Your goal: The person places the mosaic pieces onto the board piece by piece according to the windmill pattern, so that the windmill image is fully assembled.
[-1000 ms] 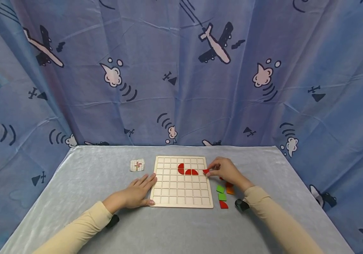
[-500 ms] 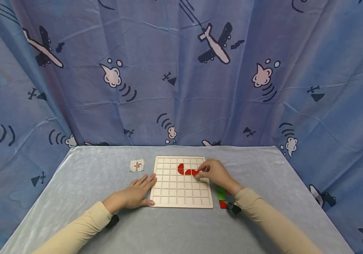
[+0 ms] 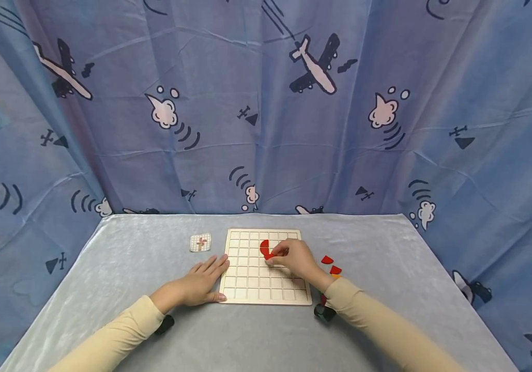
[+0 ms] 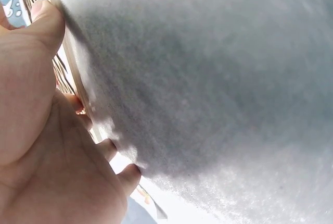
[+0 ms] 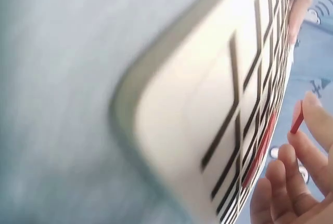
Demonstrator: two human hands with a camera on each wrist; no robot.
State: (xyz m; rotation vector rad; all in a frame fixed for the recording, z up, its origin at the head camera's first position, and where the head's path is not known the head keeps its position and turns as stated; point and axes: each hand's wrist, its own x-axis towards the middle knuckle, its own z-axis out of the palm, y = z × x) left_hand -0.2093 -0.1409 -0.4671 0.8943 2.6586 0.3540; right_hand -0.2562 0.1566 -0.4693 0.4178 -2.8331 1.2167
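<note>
Pinching a red tile (image 5: 297, 124) in right hand (image 3: 295, 257), beside red quarter-circles (image 3: 263, 245) in wooden grid board (image 3: 253, 282); resting flat left hand (image 3: 200, 282) on its edge.

Red pieces (image 3: 264, 250) partly hidden by right grip (image 3: 294, 258); card pattern (image 3: 200, 242) too small; sleeves (image 3: 107, 333) cut off.
</note>
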